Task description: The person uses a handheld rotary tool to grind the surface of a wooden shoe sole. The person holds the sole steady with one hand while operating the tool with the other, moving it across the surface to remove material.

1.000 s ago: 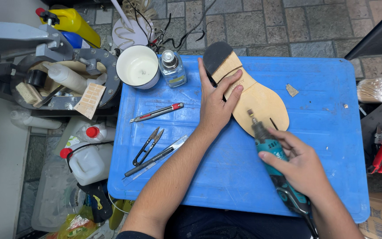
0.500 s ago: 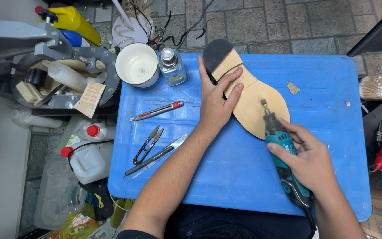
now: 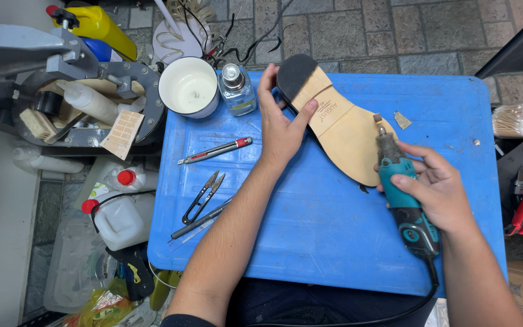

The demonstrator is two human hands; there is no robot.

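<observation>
On the blue desk [image 3: 310, 242], left hand [image 3: 281, 130] lies flat, fingers spread, pinning the tan shoe sole [image 3: 340, 127]. Right hand [image 3: 437, 188] has a closed grip around the teal rotary tool [image 3: 404, 200], tip at the sole's edge.

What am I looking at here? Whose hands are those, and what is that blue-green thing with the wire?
The picture comes from a camera worn on a person's head, looking down, so the two arms reaching in belong to that person. They work over a blue table. The left hand presses on a tan shoe sole with a black heel, keeping it flat on the table. The right hand has its grip around a teal power tool with a cord; its small tip sits at the sole's edge. Also on the table lie a red-tipped knife, small snips, a white cup and a little glass bottle. To the left, below the table, stand white jugs with red caps.
</observation>
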